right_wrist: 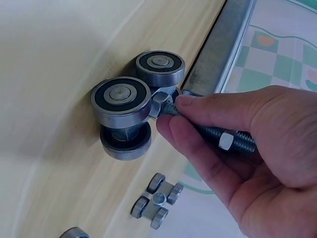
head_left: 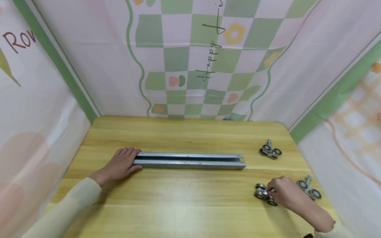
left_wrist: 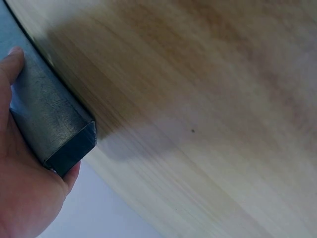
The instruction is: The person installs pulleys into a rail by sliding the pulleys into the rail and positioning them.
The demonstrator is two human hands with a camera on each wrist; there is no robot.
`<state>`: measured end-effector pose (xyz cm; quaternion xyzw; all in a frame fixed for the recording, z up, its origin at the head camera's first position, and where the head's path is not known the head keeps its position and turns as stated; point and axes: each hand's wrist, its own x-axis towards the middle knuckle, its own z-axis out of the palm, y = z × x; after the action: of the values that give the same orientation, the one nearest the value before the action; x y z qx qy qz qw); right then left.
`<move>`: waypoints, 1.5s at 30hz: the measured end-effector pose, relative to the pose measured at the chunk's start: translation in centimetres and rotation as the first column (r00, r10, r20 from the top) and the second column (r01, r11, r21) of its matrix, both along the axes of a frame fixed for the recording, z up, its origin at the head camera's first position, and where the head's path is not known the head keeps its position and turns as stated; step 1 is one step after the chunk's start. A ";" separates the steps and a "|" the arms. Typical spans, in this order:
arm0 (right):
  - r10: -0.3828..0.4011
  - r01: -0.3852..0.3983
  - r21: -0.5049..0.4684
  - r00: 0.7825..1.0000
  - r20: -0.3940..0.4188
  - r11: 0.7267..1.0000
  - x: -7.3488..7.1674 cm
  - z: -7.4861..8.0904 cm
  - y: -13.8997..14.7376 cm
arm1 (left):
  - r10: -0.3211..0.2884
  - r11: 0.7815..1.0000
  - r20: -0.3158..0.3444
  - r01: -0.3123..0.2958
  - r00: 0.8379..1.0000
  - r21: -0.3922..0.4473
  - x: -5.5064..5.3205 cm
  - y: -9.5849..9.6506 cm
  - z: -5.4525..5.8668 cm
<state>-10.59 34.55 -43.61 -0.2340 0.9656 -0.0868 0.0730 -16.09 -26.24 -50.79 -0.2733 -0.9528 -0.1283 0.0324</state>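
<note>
A long galvanised metal channel rail [head_left: 190,164], its slot facing up, lies across the middle of the table. My left hand [head_left: 121,164] grips its left end, thumb on the near side and fingers over the far side. In the left wrist view the squared rail end [left_wrist: 54,109] rests against the palm. To the right, my right hand [head_left: 288,194] pinches the threaded bolt [right_wrist: 171,110] of a roller trolley [head_left: 260,192] between thumb and fingers. Ringed bearing wheels [right_wrist: 120,99] and a nut on the bolt show in the right wrist view.
Two more roller trolleys are on the wooden table [head_left: 178,205]: one trolley [head_left: 271,152] at the back right, another trolley [head_left: 313,193] just right of my right hand. Patterned cloth [head_left: 190,59] hangs behind the table and along both sides.
</note>
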 end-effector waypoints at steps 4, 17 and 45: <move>0.021 -0.021 0.008 1.000 -0.019 1.000 -0.4 0.3 0.2 | -0.016 1.000 -0.015 0.016 1.000 0.014 -0.1 0.0 -0.2; 0.100 -0.102 -0.017 0.992 -0.082 0.995 -3.8 1.6 1.8 | 0.019 1.000 0.035 -0.019 0.999 -0.014 0.2 0.1 0.1; 0.173 -0.175 -0.006 0.980 -0.102 0.985 -9.4 2.2 -0.1 | 0.007 1.000 0.037 -0.006 0.999 -0.029 -0.4 -0.2 -0.4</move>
<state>-20.01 34.48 -41.37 -0.3221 0.9432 -0.0754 0.0295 -16.45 -26.41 -51.18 -0.2680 -0.9559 -0.1194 0.0111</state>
